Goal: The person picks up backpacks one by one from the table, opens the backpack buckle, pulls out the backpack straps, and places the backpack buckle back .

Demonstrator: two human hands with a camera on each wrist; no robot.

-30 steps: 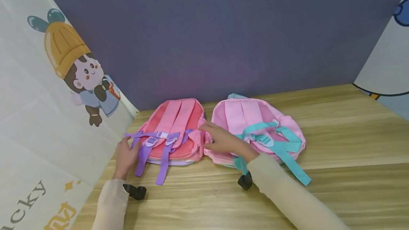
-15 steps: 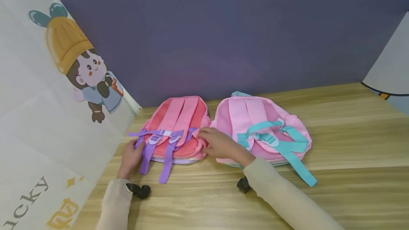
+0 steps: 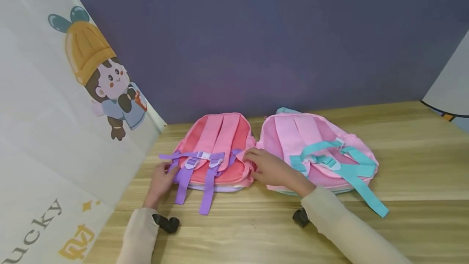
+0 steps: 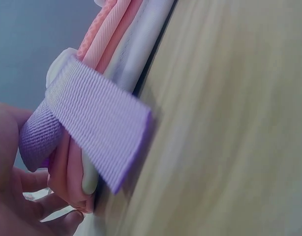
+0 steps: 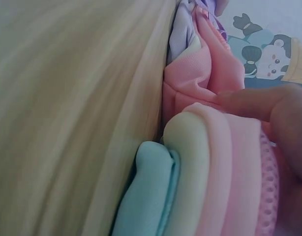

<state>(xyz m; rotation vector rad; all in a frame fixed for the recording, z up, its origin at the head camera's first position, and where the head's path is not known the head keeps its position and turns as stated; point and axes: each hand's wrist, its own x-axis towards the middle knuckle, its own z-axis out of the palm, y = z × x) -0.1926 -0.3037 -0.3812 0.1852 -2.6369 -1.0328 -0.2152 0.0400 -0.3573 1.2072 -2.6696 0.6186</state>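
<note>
A coral-pink backpack [image 3: 226, 132] with purple straps lies on the table, its shoulder-strap side up. My left hand [image 3: 161, 180] grips its lower left side; in the left wrist view the fingers [image 4: 57, 222] curl round the bag's edge beside a loose purple strap [image 4: 102, 118]. On the opposite side, my right hand [image 3: 272, 167] holds the bag's right edge with thumb and fingers; the right wrist view shows one fingertip on the coral fabric [image 5: 188, 78], the other fingers partly hidden. A light pink backpack [image 3: 269, 129] with teal straps lies close by, partly under my right hand and wrist.
The wooden table [image 3: 234, 239] runs back to a dark blue-grey panel [image 3: 264, 44]. A white sheet with a printed cartoon figure [image 3: 110, 80] stands along the left edge. A long teal strap [image 3: 368, 199] trails in front of the light pink backpack.
My right hand has come down onto the coral backpack's right edge. My left fingers have settled against its left side. The head view has shifted, moving everything rightward in the picture.
</note>
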